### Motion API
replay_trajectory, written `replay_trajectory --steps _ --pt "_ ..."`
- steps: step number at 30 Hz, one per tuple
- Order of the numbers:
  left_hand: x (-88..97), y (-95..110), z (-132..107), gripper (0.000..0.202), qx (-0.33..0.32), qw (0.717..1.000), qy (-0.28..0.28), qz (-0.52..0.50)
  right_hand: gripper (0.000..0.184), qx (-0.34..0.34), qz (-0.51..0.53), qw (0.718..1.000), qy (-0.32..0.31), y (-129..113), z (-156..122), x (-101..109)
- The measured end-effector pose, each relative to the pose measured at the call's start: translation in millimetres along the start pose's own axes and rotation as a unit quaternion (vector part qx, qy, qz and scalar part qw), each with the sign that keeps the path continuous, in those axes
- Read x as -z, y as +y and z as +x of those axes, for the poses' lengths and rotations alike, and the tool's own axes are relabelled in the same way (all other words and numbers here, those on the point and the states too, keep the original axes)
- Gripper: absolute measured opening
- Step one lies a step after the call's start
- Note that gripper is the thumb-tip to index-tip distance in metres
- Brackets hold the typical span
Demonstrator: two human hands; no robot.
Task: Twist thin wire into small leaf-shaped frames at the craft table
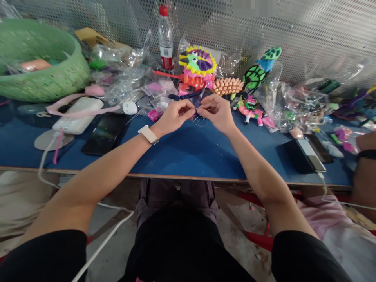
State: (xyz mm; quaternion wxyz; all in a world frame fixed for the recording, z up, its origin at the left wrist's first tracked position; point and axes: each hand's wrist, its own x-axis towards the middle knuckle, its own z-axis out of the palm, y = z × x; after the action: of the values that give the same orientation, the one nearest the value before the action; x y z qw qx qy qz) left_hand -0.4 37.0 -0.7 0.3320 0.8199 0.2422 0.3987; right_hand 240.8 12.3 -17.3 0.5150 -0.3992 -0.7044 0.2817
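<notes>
Above the blue table (188,156), both hands meet fingertip to fingertip. My left hand (178,115), with a pale-banded watch (149,134) on its wrist, is closed in a pinch. My right hand (216,113) pinches too, just beside it. Between the fingertips a tiny dark bit shows, too small to name. Thin clear strands or sticks lie on the table under the fingers. Just behind the hands stand modelled clay figures: a frilled one with a yellow-edged head (197,62), a brown spiky one (228,85), a green-and-black turtle-like one (255,76) and a small pink-and-green one (249,109).
On the left are a green basket (79,64), a white power bank (84,113), a black phone (105,133) and a white earbud case (129,107). A red-capped bottle (166,41) stands behind. Clear plastic bags (282,98) and another phone (308,154) lie right, near another person's arm (366,168).
</notes>
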Motion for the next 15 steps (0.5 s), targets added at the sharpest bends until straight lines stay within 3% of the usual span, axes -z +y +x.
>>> replay_trajectory --steps 7,15 --pt "-0.8 -7.4 0.5 0.048 0.017 0.997 0.042 -0.06 0.059 -0.02 0.056 0.998 -0.035 2.5 1.5 5.0" --pt "-7.4 -7.4 -0.7 0.037 0.074 0.985 0.024 -0.155 0.05 -0.007 0.056 0.998 0.002 6.5 -1.0 -2.2"
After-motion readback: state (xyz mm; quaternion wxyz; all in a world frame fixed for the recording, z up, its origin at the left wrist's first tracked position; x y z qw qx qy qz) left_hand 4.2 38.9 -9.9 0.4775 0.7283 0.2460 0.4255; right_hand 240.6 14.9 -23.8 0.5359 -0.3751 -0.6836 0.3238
